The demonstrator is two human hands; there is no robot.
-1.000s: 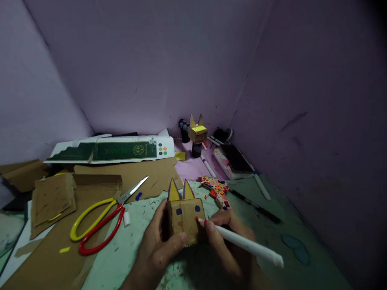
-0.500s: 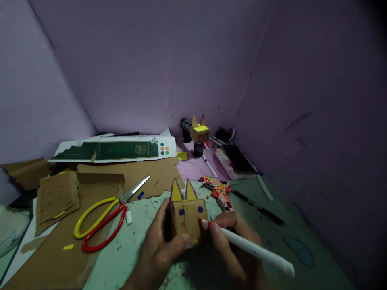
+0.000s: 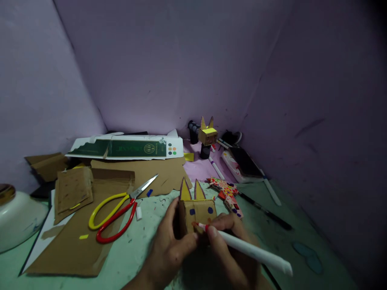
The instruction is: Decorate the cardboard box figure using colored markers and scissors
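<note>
My left hand (image 3: 172,241) grips a small cardboard box (image 3: 199,209) from its left side, thumb across the lower front. Two pointed yellow ears (image 3: 185,190) with dark edges rise from the box top. Two dark blue dots and reddish marks show on its front face. A white felt-tip pen (image 3: 250,247) with a red tip is pinched in my right hand (image 3: 231,237), and the tip touches or nearly touches the lower front of the box. The right fingers cover the box's lower right corner.
Yellow-and-red scissors (image 3: 121,213) lie on cardboard sheets (image 3: 69,245) at the left, near a white pen cap (image 3: 138,213). Behind stands another eared cardboard box (image 3: 208,136) on a black holder. A colourful patterned piece (image 3: 225,191), a black pen (image 3: 266,211) and a phone (image 3: 244,161) lie to the right.
The pen tip has moved left across the box front, from the right reddish mark towards the left one. The whole scene has shifted right as the view turned left.
</note>
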